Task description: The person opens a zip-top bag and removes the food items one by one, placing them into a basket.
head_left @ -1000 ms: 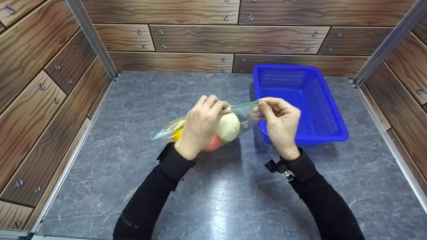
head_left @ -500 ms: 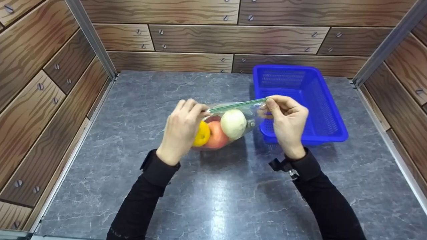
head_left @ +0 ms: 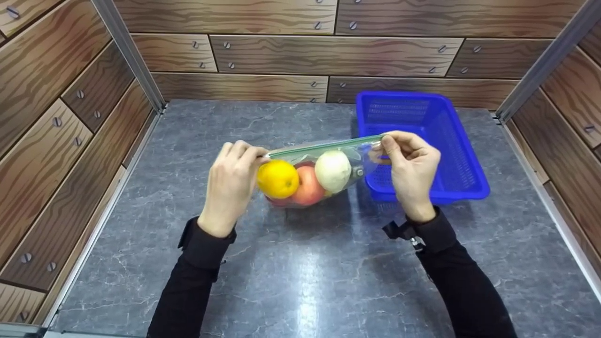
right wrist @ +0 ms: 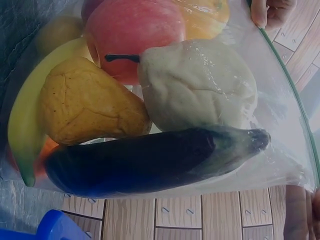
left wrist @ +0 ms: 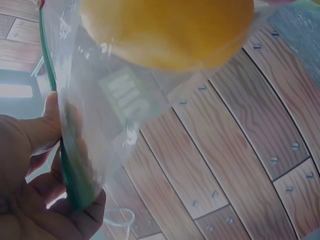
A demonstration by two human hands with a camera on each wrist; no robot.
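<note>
Zip bag (head_left: 303, 158) held over bench (head_left: 281, 277) by blue basket (head_left: 446, 194), long axis left-right, right end angled away, zip edge (head_left: 328, 146) on top, left hand (head_left: 230, 185) back showing, right hand (head_left: 414, 174) thumb showing, both pinching opposite corners.

Wood-print panels (head_left: 338, 55) and metal posts (head_left: 127, 47) round a grey tabletop (head_left: 141, 234) show a booth-like workspace.

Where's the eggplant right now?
In the right wrist view, the eggplant is inside the clear bag, low in the picture, just below the pear.
</note>
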